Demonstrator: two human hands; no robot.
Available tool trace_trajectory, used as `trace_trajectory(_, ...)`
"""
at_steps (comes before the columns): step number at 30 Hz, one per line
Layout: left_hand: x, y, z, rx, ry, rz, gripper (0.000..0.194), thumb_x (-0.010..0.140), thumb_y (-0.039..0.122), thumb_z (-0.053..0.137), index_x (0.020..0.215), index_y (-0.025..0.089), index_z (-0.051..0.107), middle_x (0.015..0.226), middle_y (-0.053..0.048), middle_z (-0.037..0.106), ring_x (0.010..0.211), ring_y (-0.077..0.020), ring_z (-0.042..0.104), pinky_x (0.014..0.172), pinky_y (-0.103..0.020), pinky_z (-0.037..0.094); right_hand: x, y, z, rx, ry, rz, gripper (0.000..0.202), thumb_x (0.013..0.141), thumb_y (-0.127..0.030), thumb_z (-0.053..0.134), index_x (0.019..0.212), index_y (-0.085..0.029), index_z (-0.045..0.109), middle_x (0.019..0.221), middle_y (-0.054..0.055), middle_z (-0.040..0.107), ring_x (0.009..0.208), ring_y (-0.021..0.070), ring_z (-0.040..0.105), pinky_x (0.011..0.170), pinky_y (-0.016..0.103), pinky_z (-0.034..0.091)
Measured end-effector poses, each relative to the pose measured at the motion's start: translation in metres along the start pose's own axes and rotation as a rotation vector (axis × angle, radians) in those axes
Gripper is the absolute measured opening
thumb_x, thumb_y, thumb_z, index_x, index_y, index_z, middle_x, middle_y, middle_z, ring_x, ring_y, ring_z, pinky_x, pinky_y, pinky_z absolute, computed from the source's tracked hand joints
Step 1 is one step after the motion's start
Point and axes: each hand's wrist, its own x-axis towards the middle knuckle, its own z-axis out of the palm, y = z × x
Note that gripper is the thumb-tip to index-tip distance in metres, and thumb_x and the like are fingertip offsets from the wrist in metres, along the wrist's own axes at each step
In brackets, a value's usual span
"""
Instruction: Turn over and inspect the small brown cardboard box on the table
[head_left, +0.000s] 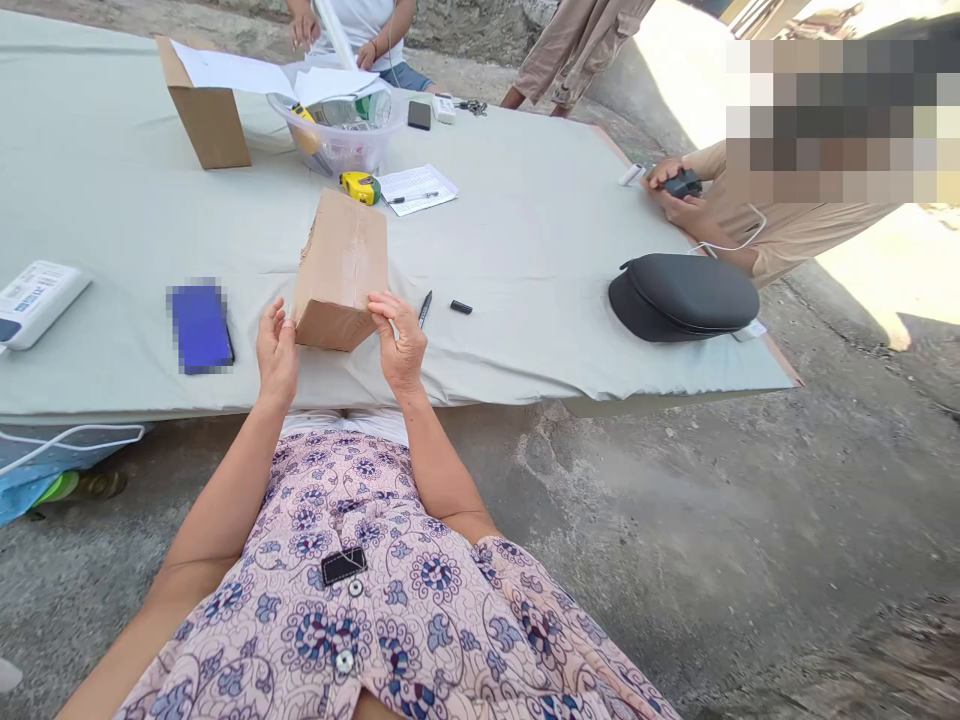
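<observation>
A brown cardboard box (343, 255), with a strip of clear tape on top, sits in front of me near the table's edge. My left hand (277, 352) is against its near left corner, fingers curled at the edge. On the opposite side, my right hand (400, 338) grips the near right corner with bent fingers. An uncapped black marker (425, 308) lies just right of my right hand, and its black cap (461, 307) is a little farther right. The far side and underside of the box are hidden.
Beyond the box are a yellow tape measure (361, 187), a notepad (427, 190), a plastic basin (352, 140) and another cardboard box (206, 125). A phone (201, 328) and white device (41, 303) lie left; a black case (684, 297) is right. Other people are around the table.
</observation>
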Motion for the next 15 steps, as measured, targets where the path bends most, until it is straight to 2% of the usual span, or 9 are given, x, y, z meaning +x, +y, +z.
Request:
trace_trajectory(4, -0.006, 0.018, 0.003, -0.009, -0.071, 0.131, 0.071, 0.091, 0.078, 0.054, 0.143, 0.029, 0.058, 0.157, -0.012, 0.055, 0.150, -0.0282, 0.049, 0.126, -0.044, 0.039, -0.001, -0.002, 0.001, -0.025, -0.039, -0.009, 0.029, 0.107, -0.040, 0.048, 0.107, -0.031, 0.076, 0.119, 0.005, 0.080, 0.131, 0.0217, 0.067, 0.123, 0.051, 0.049)
trace_trajectory(8, -0.009, 0.029, 0.012, 0.047, -0.174, 0.183, 0.083, 0.084, 0.079, 0.064, 0.151, 0.030, 0.054, 0.158, -0.011, 0.055, 0.154, -0.0310, 0.045, 0.128, -0.047, 0.035, -0.001, -0.004, 0.001, -0.043, -0.044, -0.062, 0.031, 0.108, -0.039, 0.047, 0.109, -0.031, 0.076, 0.120, 0.005, 0.080, 0.131, 0.0218, 0.068, 0.122, 0.050, 0.051)
trace_trajectory(12, -0.009, 0.035, 0.018, 0.095, -0.162, 0.219, 0.073, 0.085, 0.075, 0.066, 0.141, 0.027, 0.064, 0.150, -0.011, 0.062, 0.147, -0.0312, 0.052, 0.127, -0.046, 0.035, -0.004, -0.001, 0.001, -0.082, -0.055, -0.075, 0.032, 0.109, -0.038, 0.043, 0.113, -0.032, 0.074, 0.125, 0.005, 0.077, 0.134, 0.0201, 0.065, 0.122, 0.048, 0.051)
trace_trajectory(15, -0.009, 0.034, 0.019, 0.063, -0.136, 0.215, 0.071, 0.088, 0.076, 0.062, 0.135, 0.024, 0.067, 0.141, -0.011, 0.068, 0.138, -0.0294, 0.059, 0.122, -0.043, 0.042, -0.011, 0.009, 0.005, -0.074, -0.032, -0.001, 0.032, 0.109, -0.040, 0.043, 0.127, -0.031, 0.067, 0.139, 0.009, 0.067, 0.139, 0.0194, 0.061, 0.109, 0.039, 0.061)
